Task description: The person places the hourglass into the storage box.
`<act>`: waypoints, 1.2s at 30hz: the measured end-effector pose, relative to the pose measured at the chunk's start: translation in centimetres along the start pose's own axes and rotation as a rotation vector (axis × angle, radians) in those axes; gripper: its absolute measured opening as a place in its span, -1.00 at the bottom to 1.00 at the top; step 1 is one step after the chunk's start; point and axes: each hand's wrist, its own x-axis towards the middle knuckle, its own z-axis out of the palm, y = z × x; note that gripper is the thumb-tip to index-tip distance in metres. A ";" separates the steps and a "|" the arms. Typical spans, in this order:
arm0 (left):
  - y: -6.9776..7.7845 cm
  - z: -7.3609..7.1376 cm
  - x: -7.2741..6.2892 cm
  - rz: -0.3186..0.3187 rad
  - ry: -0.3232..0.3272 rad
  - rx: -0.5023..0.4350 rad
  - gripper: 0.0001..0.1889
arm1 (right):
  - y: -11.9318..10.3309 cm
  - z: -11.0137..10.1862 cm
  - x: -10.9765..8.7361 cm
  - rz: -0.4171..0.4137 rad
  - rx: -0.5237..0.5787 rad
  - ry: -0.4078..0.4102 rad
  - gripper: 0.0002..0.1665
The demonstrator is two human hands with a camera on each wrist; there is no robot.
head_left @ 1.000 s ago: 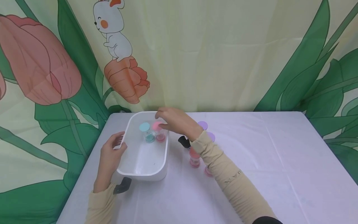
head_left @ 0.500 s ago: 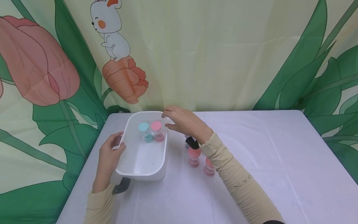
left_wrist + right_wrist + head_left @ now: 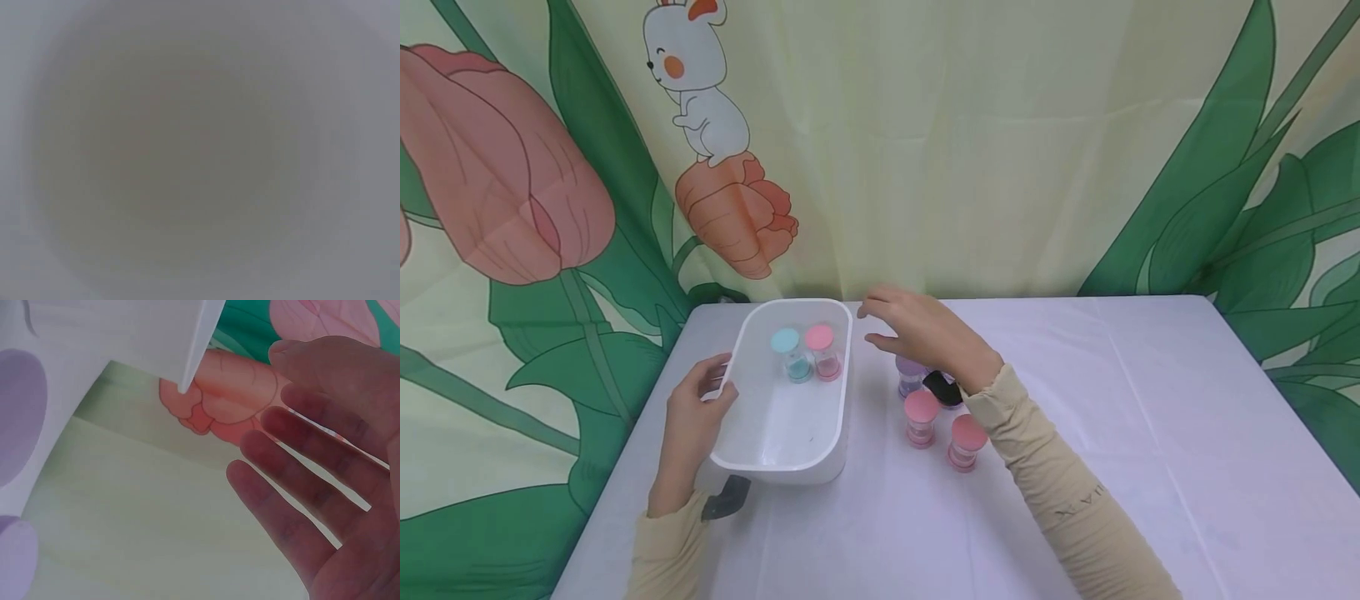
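A white plastic tub (image 3: 775, 425) stands on the table, holding an hourglass with blue ends (image 3: 792, 354) and a pink one (image 3: 823, 352), both upright. My left hand (image 3: 692, 421) rests at the tub's left side, fingertips and thumb right at the rim. The left wrist view is only a grey blur. Right of the tub, my right hand (image 3: 925, 333) hovers with fingers spread and nothing in them, as the right wrist view confirms. Below it stand a purple hourglass (image 3: 911, 377) and two pink hourglasses (image 3: 920, 419) (image 3: 967, 442); another purple one is mostly hidden behind the wrist.
A white cloth covers the table (image 3: 1112, 467). Behind its far edge hangs a curtain (image 3: 985, 167) printed with tulips, leaves and a rabbit on a carrot. A black wrist strap piece (image 3: 943, 388) hangs under the right wrist, close above the purple hourglasses.
My right hand has come away from the pink hourglass in the tub and moved right, past the rim. More of the hourglasses on the table now shows. The left hand has kept its place.
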 end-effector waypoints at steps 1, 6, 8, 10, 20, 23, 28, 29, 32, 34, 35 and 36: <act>0.0 0.0 0.0 0.000 -0.001 -0.001 -0.50 | 0.1 0.0 -0.2 0.002 -0.004 -0.001 -0.68; 0.0 -0.1 0.0 0.001 -0.005 -0.010 -0.50 | 0.5 -0.2 -1.0 0.009 -0.014 0.003 -0.65; 0.0 -0.1 0.0 0.001 -0.006 -0.012 -0.50 | 0.7 -0.3 -1.3 0.014 -0.014 0.006 -0.64; 0.1 -0.1 0.0 0.002 -0.006 -0.013 -0.50 | 0.8 -0.3 -1.6 0.018 -0.016 0.008 -0.63; 0.0 -0.1 -0.1 -0.005 -0.017 -0.008 -0.49 | 1.3 -0.6 -3.1 0.038 -0.015 0.008 -0.63; 0.0 -0.1 -0.1 -0.009 -0.017 -0.007 -0.49 | 1.5 -0.7 -3.7 0.059 -0.002 0.005 -0.62; -0.1 -0.1 -0.1 -0.005 -0.016 -0.003 -0.49 | 1.9 -0.6 -4.7 0.084 0.003 0.000 -0.60; -0.1 -0.1 -0.1 -0.004 -0.014 -0.004 -0.49 | 1.9 -0.6 -4.9 0.087 0.002 -0.001 -0.60; -0.1 -0.1 -0.1 -0.001 -0.012 -0.007 -0.49 | 2.2 -0.5 -5.4 0.095 0.005 0.000 -0.60; -0.1 -0.1 0.0 0.001 -0.009 -0.007 -0.50 | 2.4 -0.4 -5.8 0.101 0.006 0.002 -0.61; -0.1 -0.1 0.0 0.000 -0.008 -0.008 -0.50 | 2.4 -0.4 -6.0 0.105 0.006 0.004 -0.62; -0.1 -0.1 0.0 0.001 -0.007 -0.008 -0.50 | 2.5 -0.3 -6.2 0.106 0.006 0.006 -0.62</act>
